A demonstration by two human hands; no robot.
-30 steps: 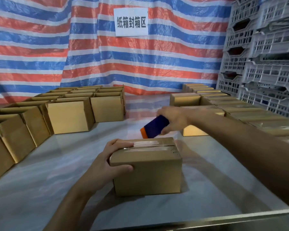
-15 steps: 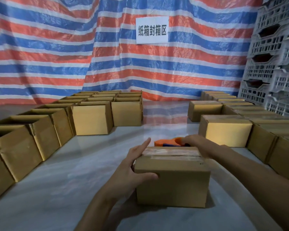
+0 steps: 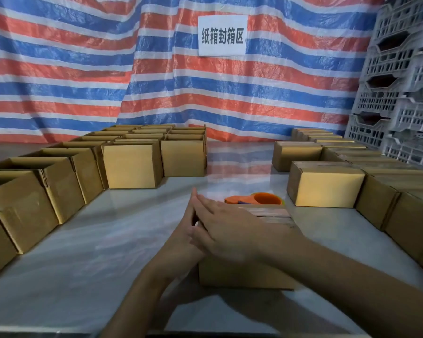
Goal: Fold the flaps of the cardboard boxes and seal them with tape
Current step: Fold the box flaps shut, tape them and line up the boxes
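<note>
Tape (image 3: 274, 214) stripes the shut brown box (image 3: 244, 274); left hand (image 3: 183, 242) and right hand (image 3: 227, 230) press it, fingers straight.

Right hand (image 3: 230, 230) no longer holds the tape dispenser (image 3: 254, 199); the dispenser now lies on the counter (image 3: 108, 240) just behind the box (image 3: 242, 274). The freed hand now lies flat across the taped box top, fingers (image 3: 205, 203) straight, reaching to the left edge. Left hand (image 3: 185, 240) gives up its thumb-on-front grip and now sits flat against the box's left end, partly hidden under the right.
</note>
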